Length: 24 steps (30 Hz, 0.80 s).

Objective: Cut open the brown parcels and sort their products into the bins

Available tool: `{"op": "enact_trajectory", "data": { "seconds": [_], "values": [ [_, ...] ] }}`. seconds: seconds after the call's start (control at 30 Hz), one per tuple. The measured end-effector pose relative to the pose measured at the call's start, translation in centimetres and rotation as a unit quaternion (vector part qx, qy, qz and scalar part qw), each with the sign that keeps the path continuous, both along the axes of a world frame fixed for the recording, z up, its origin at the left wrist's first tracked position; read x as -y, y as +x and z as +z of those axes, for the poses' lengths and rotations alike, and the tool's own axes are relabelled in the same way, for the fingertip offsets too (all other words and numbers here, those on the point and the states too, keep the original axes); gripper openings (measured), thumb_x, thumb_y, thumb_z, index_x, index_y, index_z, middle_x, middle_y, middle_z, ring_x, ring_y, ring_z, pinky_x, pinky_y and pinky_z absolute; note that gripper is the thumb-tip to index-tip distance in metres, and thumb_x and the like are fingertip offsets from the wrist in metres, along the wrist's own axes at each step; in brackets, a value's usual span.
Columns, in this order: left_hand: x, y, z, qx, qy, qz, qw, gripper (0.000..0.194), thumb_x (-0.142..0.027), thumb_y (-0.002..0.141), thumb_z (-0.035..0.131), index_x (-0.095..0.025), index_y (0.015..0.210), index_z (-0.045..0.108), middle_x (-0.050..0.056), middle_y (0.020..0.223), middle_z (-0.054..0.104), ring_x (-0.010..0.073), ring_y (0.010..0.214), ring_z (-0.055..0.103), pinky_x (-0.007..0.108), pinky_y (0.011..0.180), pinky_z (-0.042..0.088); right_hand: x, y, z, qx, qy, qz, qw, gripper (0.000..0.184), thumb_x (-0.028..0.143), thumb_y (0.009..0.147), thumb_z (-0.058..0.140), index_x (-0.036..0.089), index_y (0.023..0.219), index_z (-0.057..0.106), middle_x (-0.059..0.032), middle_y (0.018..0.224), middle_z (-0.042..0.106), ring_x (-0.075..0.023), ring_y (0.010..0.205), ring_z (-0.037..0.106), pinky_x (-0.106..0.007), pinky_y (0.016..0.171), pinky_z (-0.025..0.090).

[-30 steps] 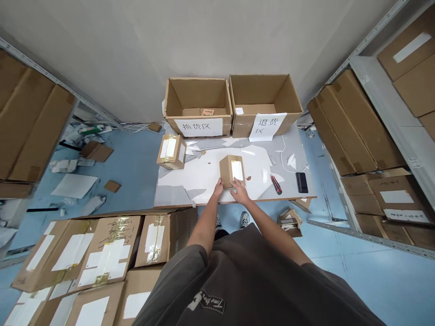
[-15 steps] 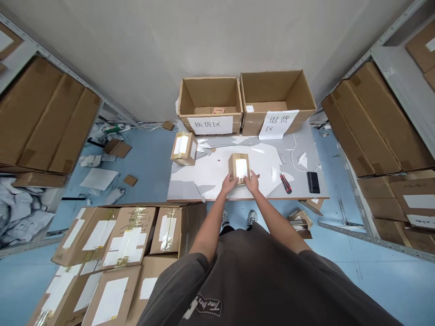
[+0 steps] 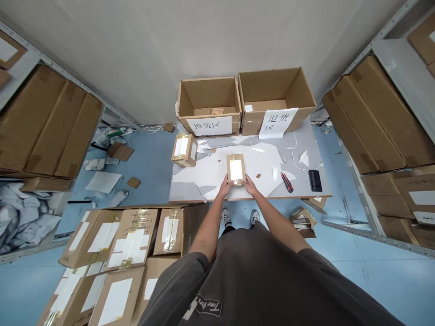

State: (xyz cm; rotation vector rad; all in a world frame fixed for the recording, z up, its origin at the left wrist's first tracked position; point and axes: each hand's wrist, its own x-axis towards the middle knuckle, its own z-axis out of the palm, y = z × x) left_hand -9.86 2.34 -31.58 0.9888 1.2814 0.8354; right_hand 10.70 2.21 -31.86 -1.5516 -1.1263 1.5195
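A small cardboard box with a white label and clear tape is at the front middle of the table. My left hand grips its near left corner, and my right hand grips the near right corner. Whether the box rests on the table or is slightly raised, I cannot tell. To the right lies a red and black utility knife, with a black phone beyond it. Another taped box stands at the table's left side.
Two large open cartons with paper signs, a left carton and a right carton, stand along the table's back. Taped parcels are piled at lower left. Shelves with long brown boxes flank both sides. A white cable lies on the table.
The small box has turned slightly, so its label faces up more squarely, and shifted a little left. Both hands moved with it. The view has tilted slightly.
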Motion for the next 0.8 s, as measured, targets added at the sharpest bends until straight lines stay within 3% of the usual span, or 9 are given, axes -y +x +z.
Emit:
{"op": "enact_trajectory", "data": {
  "seconds": [0.1, 0.23, 0.33, 0.43, 0.53, 0.7, 0.8],
  "values": [
    [-0.2, 0.3, 0.2, 0.019, 0.001, 0.004, 1.0, 0.089, -0.041, 0.09, 0.077, -0.02, 0.169, 0.043, 0.015, 0.163, 0.059, 0.0331, 0.141, 0.062, 0.048, 0.123, 0.046, 0.4, 0.0, -0.1, 0.025, 0.009, 0.005, 1.0, 0.083, 0.05, 0.093, 0.068, 0.023, 0.169, 0.047, -0.0085, 0.162, 0.062, -0.0288, 0.146, 0.062, -0.05, 0.128, 0.043],
    [-0.1, 1.2, 0.0, 0.075, -0.002, 0.016, 0.997, 0.089, -0.04, 0.088, 0.082, -0.022, 0.168, 0.047, 0.014, 0.165, 0.057, 0.032, 0.145, 0.059, 0.047, 0.125, 0.044, 1.0, 0.9, 0.3, 0.063, 0.035, 0.003, 0.997, 0.079, 0.052, 0.096, 0.062, 0.024, 0.169, 0.048, -0.0066, 0.165, 0.059, -0.0299, 0.149, 0.06, -0.05, 0.129, 0.042],
    [0.2, 1.8, -0.7, 0.125, -0.065, 0.033, 0.989, 0.085, -0.039, 0.088, 0.082, -0.024, 0.165, 0.05, 0.014, 0.162, 0.06, 0.0325, 0.143, 0.06, 0.051, 0.124, 0.045, 1.2, 1.9, 0.8, 0.112, 0.076, 0.006, 0.991, 0.074, 0.049, 0.096, 0.063, 0.025, 0.165, 0.054, -0.0075, 0.166, 0.058, -0.0301, 0.155, 0.053, -0.051, 0.132, 0.038],
    [0.4, 2.4, -1.7, 0.17, -0.13, 0.065, 0.975, 0.08, -0.038, 0.089, 0.078, -0.028, 0.163, 0.051, 0.013, 0.16, 0.061, 0.0307, 0.141, 0.062, 0.054, 0.123, 0.046, 1.5, 2.3, 1.3, 0.162, 0.115, 0.044, 0.979, 0.066, 0.043, 0.097, 0.064, 0.025, 0.16, 0.061, -0.0109, 0.164, 0.06, -0.0314, 0.157, 0.051, -0.054, 0.133, 0.035],
    [0.5, 2.7, -2.5, 0.19, -0.139, 0.094, 0.967, 0.076, -0.04, 0.094, 0.072, -0.033, 0.166, 0.046, 0.01, 0.162, 0.06, 0.0259, 0.142, 0.062, 0.05, 0.122, 0.047, 2.1, 1.9, 1.6, 0.206, 0.128, 0.103, 0.965, 0.064, 0.037, 0.097, 0.065, 0.024, 0.16, 0.062, -0.0142, 0.169, 0.053, -0.0331, 0.161, 0.044, -0.056, 0.134, 0.032],
    [0.7, 2.0, -2.9, 0.047, -0.17, 0.141, 0.974, 0.069, -0.044, 0.106, 0.052, -0.03, 0.172, 0.037, 0.012, 0.173, 0.047, 0.0239, 0.151, 0.054, 0.045, 0.116, 0.052, 2.9, -0.1, 1.9, 0.253, 0.14, 0.222, 0.931, 0.073, 0.028, 0.096, 0.064, 0.024, 0.168, 0.052, -0.0128, 0.178, 0.038, -0.0322, 0.167, 0.032, -0.057, 0.136, 0.027],
    [0.9, 1.1, -2.9, -0.044, -0.138, 0.115, 0.983, 0.066, -0.049, 0.109, 0.045, -0.027, 0.171, 0.039, 0.015, 0.171, 0.05, 0.0268, 0.151, 0.054, 0.046, 0.113, 0.053, 3.0, -1.4, 2.2, 0.28, 0.134, 0.259, 0.915, 0.076, 0.022, 0.095, 0.063, 0.02, 0.169, 0.049, -0.013, 0.18, 0.035, -0.0309, 0.168, 0.029, -0.055, 0.136, 0.027]
  ]
}}
